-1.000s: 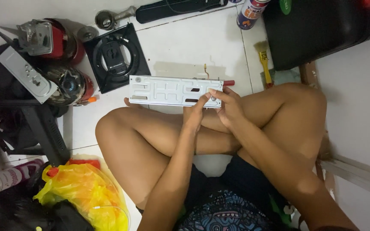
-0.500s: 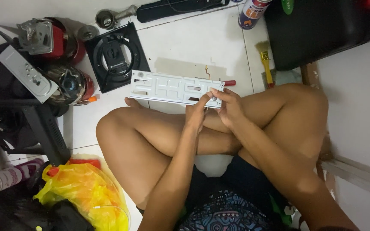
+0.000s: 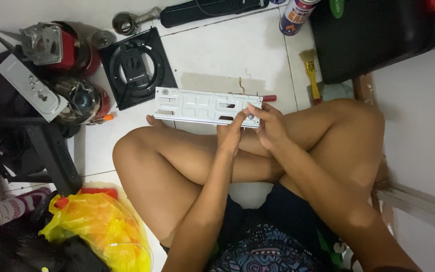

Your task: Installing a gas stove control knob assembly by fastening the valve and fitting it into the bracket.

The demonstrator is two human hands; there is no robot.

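Note:
I sit cross-legged on a white tiled floor. A long grey stamped-metal plate (image 3: 197, 106) rests across my shin, held level above the floor. My left hand (image 3: 231, 132) pinches its lower right edge. My right hand (image 3: 269, 125) grips the plate's right end, fingertips at a small hole there. A red-handled tool (image 3: 268, 98) pokes out just behind the plate's right end; who holds it is unclear. A thin wire sticks up from the plate's top edge.
A black square fan frame (image 3: 136, 66) lies just beyond the plate. Red motor parts (image 3: 61, 48) and a grey panel (image 3: 28, 88) sit at left. A yellow brush (image 3: 312, 73), spray can (image 3: 295, 15), black case (image 3: 378, 35) and yellow bag (image 3: 94, 226) surround me.
The metal plate has shifted slightly lower and closer to me, tilting a little. Both hands stay on its right end with small finger adjustments.

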